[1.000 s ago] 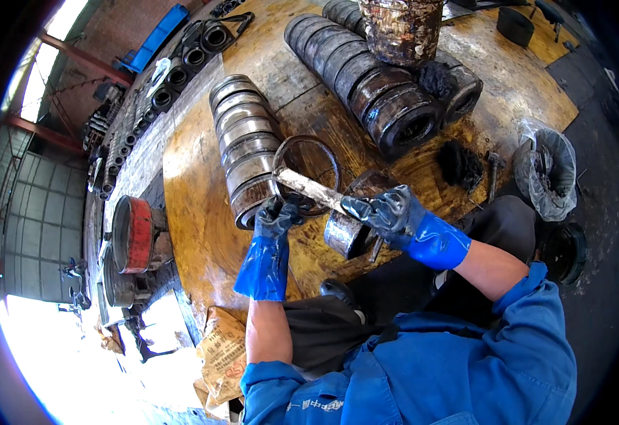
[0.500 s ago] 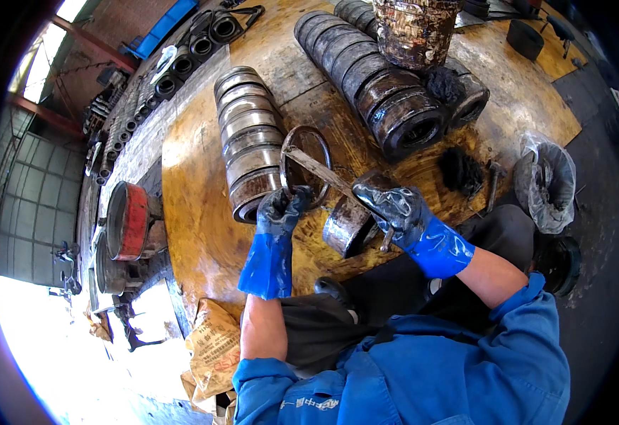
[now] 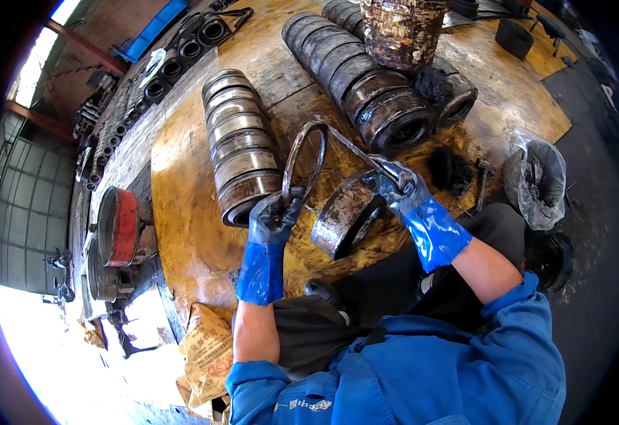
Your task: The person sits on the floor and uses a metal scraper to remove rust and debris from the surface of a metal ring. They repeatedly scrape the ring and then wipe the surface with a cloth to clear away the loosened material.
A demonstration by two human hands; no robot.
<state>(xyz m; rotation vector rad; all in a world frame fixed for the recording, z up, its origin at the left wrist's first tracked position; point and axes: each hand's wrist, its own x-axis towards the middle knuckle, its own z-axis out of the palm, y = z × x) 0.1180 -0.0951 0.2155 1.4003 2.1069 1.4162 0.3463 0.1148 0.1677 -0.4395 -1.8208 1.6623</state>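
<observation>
My left hand (image 3: 275,216), in a blue rubber glove, is closed on the lower side of a thin metal ring (image 3: 294,157) and holds it up on its edge. My gloved right hand (image 3: 403,188) grips a narrow flat stick (image 3: 352,145), whose far end meets the top of the ring. Below and between my hands, a thick grease-smeared metal ring (image 3: 334,223) rests tilted on the stained table (image 3: 189,234). Just beyond my left hand begins a row of shiny thick rings (image 3: 235,131) laid side by side.
Darker, greasy rings (image 3: 352,78) form another row beyond my right hand. A smeared bucket (image 3: 403,35) stands behind them. To the right lie a black fibrous clump (image 3: 451,171), a hammer (image 3: 484,183) and a plastic-lined container (image 3: 550,177). A paper sack (image 3: 206,347) is at lower left.
The stick's far end has moved from inside the ring's opening up to its top. The ring has turned and now looks narrower. My right hand has risen slightly.
</observation>
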